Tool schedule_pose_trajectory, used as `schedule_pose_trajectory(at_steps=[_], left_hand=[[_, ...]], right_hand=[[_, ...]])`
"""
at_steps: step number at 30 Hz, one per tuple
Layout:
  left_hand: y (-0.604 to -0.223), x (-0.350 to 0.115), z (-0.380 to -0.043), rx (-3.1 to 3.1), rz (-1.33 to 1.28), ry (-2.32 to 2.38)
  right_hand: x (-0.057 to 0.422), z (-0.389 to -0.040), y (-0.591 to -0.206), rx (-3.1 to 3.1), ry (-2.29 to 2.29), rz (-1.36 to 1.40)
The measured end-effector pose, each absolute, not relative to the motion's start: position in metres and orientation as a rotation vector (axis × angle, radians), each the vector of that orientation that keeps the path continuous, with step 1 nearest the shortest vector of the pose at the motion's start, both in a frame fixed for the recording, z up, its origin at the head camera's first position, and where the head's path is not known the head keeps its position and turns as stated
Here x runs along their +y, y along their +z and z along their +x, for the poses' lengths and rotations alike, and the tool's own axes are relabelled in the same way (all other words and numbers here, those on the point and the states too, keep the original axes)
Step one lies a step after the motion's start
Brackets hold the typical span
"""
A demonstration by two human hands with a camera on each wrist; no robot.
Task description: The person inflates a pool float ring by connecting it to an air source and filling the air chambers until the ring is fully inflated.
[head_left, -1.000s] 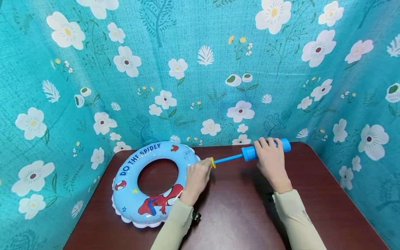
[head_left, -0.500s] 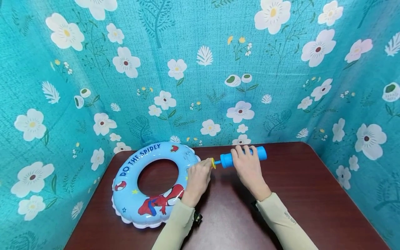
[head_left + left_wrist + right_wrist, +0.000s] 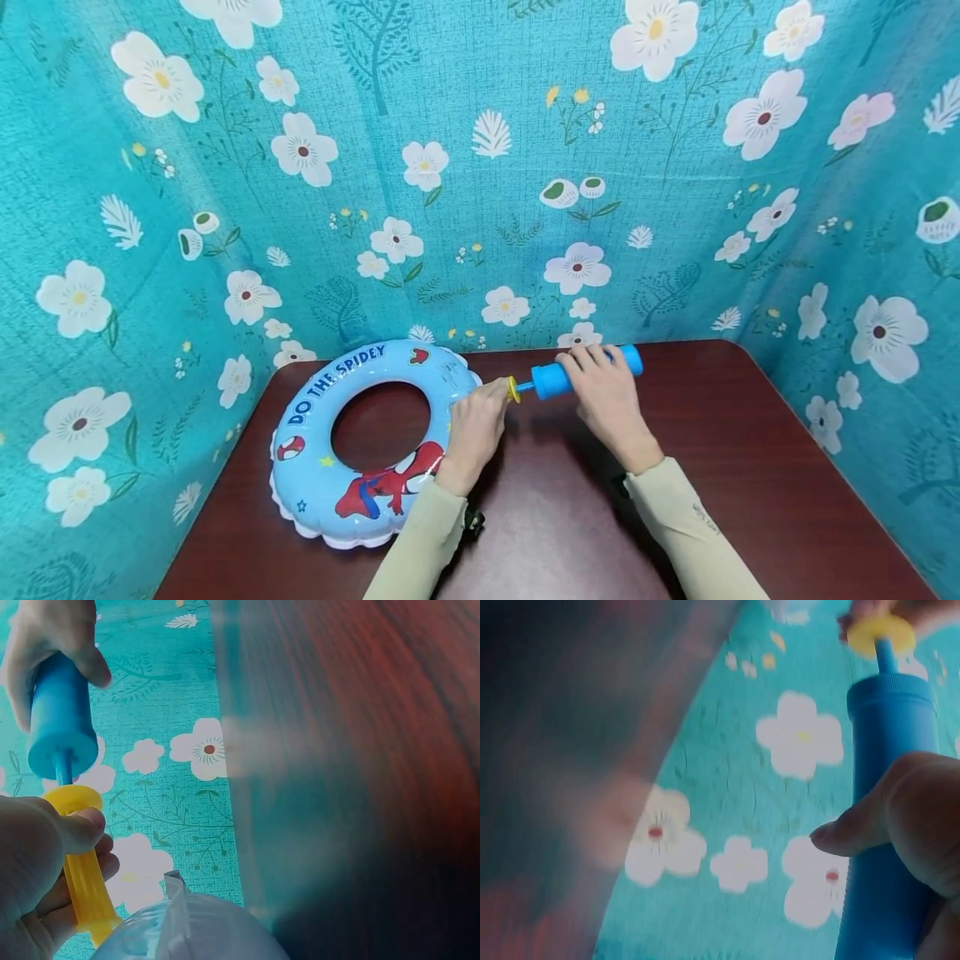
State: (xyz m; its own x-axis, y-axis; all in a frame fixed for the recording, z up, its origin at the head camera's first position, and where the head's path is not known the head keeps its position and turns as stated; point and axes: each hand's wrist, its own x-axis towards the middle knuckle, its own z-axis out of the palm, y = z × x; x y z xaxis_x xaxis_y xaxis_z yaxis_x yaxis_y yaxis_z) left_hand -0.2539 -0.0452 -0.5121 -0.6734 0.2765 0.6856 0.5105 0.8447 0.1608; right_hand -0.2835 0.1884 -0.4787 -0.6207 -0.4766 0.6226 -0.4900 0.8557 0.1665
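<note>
My right hand (image 3: 609, 400) grips the blue barrel (image 3: 891, 735) of a hand air pump. A short length of blue rod shows between the barrel and the pump's yellow end (image 3: 81, 862). Fingers and thumb of my left hand (image 3: 474, 433) are wrapped round that yellow end, just below its round flange. To the left, an inflated blue swim ring (image 3: 300, 467) with a cartoon figure and lettering lies on the table. In the left wrist view the yellow tip reaches the pale, see-through rounded edge (image 3: 217, 922) at the bottom; the left hand overlaps the ring's right side in the head view.
The dark red-brown wooden table (image 3: 750, 500) spreads under both arms. A teal curtain (image 3: 465, 183) with white flowers hangs behind it and along both sides. Light sleeves cover the forearms, and a small black device (image 3: 474, 523) sits under the left wrist.
From one second ago, my right hand has pushed the barrel left toward my left hand, so most of the rod has gone inside. Over the last half second the barrel tilts slightly; the left hand stays put.
</note>
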Motion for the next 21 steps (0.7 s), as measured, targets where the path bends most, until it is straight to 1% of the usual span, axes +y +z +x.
schedule_pose_trajectory(at_steps=[6,13,17,21], left_hand=[[-0.512,-0.046,-0.254,-2.342,-0.543,-0.435],[-0.509,-0.047,-0.254,-2.350,-0.556,-0.462],[-0.508,-0.047,-0.254,-2.358,-0.565,-0.486],[-0.507,-0.046,-0.253,-2.361,-0.565,-0.496]], right_hand=[[0.224,-0.290,-0.462,-2.345,0.059,0.668],[0.261,-0.294,-0.453,-2.325,0.136,0.597],[0.272,-0.292,-0.450,-2.325,0.163,0.575],[0.273,-0.289,-0.447,-2.321,0.155,0.555]])
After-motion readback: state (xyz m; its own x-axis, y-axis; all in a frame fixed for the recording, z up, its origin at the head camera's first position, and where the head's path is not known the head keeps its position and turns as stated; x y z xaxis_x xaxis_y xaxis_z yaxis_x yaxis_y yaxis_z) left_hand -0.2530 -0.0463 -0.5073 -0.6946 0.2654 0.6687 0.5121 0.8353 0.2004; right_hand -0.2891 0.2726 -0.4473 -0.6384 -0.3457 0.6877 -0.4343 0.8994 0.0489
